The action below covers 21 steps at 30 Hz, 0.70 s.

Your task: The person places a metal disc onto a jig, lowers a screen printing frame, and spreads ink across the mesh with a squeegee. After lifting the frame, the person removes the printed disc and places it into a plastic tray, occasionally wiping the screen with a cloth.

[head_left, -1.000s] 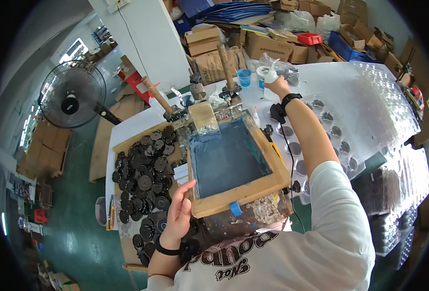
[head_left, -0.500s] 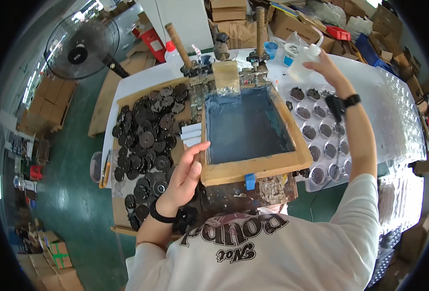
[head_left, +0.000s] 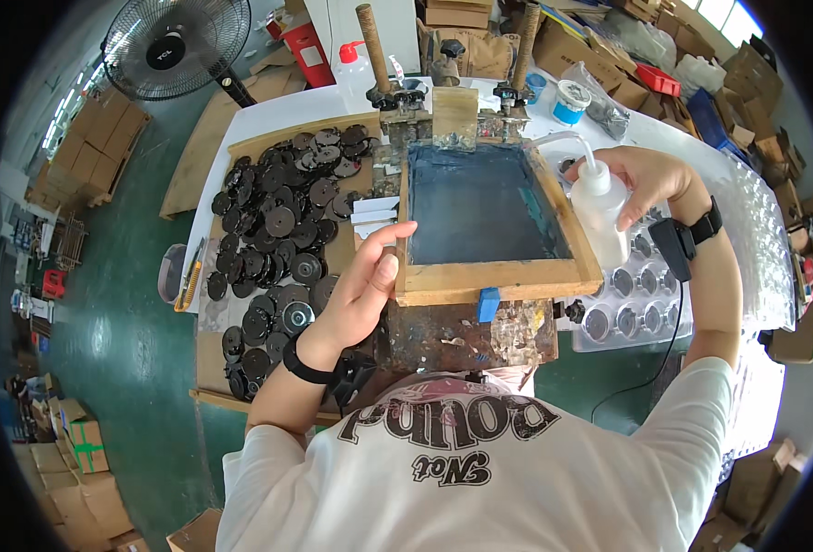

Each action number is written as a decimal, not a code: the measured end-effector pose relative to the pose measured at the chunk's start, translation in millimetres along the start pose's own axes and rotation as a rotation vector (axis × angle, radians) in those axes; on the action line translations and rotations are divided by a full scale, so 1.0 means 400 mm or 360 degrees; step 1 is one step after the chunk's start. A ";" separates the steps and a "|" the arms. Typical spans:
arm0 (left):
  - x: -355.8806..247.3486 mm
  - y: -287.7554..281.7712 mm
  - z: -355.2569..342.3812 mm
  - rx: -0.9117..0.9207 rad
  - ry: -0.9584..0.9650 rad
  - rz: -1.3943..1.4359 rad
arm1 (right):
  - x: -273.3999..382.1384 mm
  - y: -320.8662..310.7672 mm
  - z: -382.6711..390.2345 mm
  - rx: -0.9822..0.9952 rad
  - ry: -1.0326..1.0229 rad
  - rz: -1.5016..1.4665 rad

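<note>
A wooden-framed printing screen [head_left: 498, 281] with a blue-grey mesh lies in front of me, clamped at its far side. My left hand [head_left: 356, 299] grips its left edge, the fingertips resting over the wood. In my right hand [head_left: 655, 179] is a translucent squeeze bottle [head_left: 600, 212] with a bent spout. The bottle stands upright at the screen's right side, its spout pointing left over the frame's far right corner. Under the bottle and hand is a clear plastic tray [head_left: 595, 340] of round dark pieces, partly hidden.
Many black discs [head_left: 280, 221] are heaped on a wooden board at the left. Two threaded posts [head_left: 372, 46] rise behind the screen. A white tub [head_left: 570, 103] and a red-capped bottle [head_left: 351, 64] stand farther back. A fan [head_left: 172, 51] is at far left.
My right hand has brought the squeeze bottle from the far right of the table nearer, beside the screen, with its spout now over the frame. My left hand stays on the frame's left edge.
</note>
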<state>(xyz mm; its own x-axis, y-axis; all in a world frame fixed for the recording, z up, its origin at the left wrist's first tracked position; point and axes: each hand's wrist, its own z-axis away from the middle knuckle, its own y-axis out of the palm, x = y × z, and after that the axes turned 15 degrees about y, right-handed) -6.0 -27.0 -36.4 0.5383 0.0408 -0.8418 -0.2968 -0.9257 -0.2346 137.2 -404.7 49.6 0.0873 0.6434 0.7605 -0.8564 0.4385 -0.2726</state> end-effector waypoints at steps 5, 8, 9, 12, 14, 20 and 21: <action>0.000 -0.002 0.003 0.0043 -0.0035 0.0071 | 0.022 -0.006 -0.017 0.0059 0.0039 -0.0024; 0.003 -0.002 0.004 0.0041 -0.0033 0.0102 | 0.021 -0.010 -0.023 0.0105 0.0060 -0.0060; 0.004 -0.002 0.004 0.0041 -0.0033 0.0111 | 0.021 -0.011 -0.023 0.0099 0.0055 -0.0058; 0.005 -0.003 0.003 0.0042 -0.0040 0.0123 | 0.023 -0.011 -0.022 0.0097 0.0057 -0.0074; 0.004 -0.003 0.002 0.0042 -0.0035 0.0126 | 0.027 -0.010 -0.020 0.0098 0.0044 -0.0078; 0.003 -0.002 -0.001 0.0038 -0.0030 0.0142 | 0.038 -0.008 -0.016 0.0067 0.0032 -0.0023; 0.003 -0.002 -0.001 0.0038 -0.0030 0.0141 | 0.038 -0.009 -0.017 0.0053 0.0047 -0.0016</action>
<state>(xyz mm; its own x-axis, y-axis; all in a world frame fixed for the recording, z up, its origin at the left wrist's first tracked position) -4.9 -26.4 -37.2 0.4940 -0.0336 -0.8688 -0.3617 -0.9166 -0.1703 145.0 -392.1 58.2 0.1106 0.6577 0.7451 -0.8718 0.4241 -0.2450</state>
